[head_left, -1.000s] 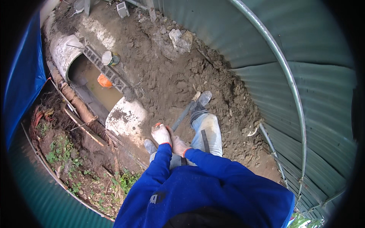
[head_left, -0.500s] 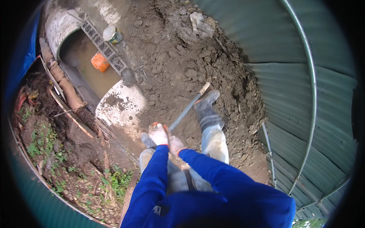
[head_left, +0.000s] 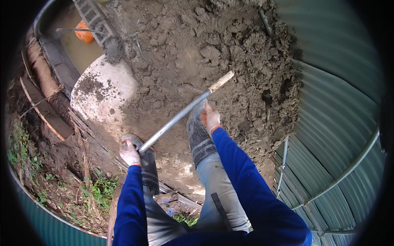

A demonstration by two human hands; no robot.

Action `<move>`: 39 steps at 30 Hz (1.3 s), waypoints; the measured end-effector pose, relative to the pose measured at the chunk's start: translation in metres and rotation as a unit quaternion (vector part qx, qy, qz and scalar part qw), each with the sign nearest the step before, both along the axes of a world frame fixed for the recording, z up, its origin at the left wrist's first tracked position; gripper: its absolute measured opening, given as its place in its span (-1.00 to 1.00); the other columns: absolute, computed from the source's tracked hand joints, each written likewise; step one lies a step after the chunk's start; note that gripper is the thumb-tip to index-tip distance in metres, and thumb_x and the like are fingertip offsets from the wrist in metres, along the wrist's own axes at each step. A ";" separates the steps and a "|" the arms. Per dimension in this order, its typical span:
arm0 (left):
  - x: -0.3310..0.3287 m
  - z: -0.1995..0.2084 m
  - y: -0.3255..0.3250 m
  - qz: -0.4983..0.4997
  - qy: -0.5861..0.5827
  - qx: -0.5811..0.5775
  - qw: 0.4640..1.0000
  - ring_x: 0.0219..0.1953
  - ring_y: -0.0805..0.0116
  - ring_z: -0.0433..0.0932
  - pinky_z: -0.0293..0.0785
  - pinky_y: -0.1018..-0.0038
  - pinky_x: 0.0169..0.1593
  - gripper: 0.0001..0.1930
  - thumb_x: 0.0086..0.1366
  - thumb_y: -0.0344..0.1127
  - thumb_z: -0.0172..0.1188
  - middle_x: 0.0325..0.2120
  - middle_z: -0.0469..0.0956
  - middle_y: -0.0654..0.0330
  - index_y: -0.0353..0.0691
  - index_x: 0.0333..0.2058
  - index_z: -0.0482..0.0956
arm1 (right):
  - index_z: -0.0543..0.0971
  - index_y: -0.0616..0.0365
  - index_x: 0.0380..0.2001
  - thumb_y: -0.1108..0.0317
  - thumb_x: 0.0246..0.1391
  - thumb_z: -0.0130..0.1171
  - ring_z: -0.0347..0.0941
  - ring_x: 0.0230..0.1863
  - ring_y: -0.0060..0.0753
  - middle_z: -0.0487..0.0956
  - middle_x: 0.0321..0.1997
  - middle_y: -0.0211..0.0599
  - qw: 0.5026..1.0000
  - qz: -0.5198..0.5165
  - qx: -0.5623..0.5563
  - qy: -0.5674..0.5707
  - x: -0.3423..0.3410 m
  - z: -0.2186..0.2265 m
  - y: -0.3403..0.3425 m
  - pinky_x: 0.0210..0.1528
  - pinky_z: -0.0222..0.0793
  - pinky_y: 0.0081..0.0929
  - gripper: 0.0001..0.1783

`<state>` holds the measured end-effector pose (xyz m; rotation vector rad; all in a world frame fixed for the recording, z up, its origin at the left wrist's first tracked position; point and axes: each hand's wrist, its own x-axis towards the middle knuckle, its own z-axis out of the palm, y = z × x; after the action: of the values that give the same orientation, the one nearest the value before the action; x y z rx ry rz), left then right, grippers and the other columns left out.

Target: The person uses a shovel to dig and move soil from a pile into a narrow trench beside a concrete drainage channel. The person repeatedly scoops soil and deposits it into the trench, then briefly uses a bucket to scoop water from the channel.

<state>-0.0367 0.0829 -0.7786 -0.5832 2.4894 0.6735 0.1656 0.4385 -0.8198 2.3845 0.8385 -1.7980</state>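
My left hand (head_left: 130,155), in a white work glove with orange-red on the palm and cuff, is closed at the near end of a long pole (head_left: 174,121). The pole is a grey metal tube with a pale wooden piece (head_left: 221,81) at its far end. It slants up to the right, across my legs. My right hand (head_left: 211,118), gloved the same way, is just below the far part of the pole, apart from it. Its thumb is raised and its fingers are loosely curved. My dark rubber boots (head_left: 200,137) stand on muddy ground beneath.
Heaped wet soil (head_left: 254,74) lies ahead and right, against a green corrugated metal wall (head_left: 340,98). Ahead left is a pit of murky water (head_left: 82,53) with an orange container (head_left: 84,33) and hollow blocks (head_left: 93,18). A pale mud-spattered slab (head_left: 102,88) and boards (head_left: 51,117) lie left.
My hands, together on the pole before, are now spread apart. The pole lies across in front of me and shows more of its length. My view has shifted toward the right.
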 end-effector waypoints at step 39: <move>0.070 0.347 -0.176 0.155 0.106 -0.080 0.979 -0.66 0.43 0.48 0.40 0.42 -0.59 -0.96 0.34 -0.46 0.24 -0.61 0.52 0.22 -0.28 -0.27 0.60 | 0.48 -0.04 -0.48 0.22 0.25 0.27 0.41 -0.50 -0.22 0.43 -0.57 -0.36 0.950 -0.220 -0.159 0.152 0.013 0.064 -0.076 -0.34 0.44 -0.10 -0.75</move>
<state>0.0330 -0.0935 -0.4313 -1.0250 2.6952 0.6836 0.1789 0.3621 -0.7558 2.2330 -0.0043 -2.2868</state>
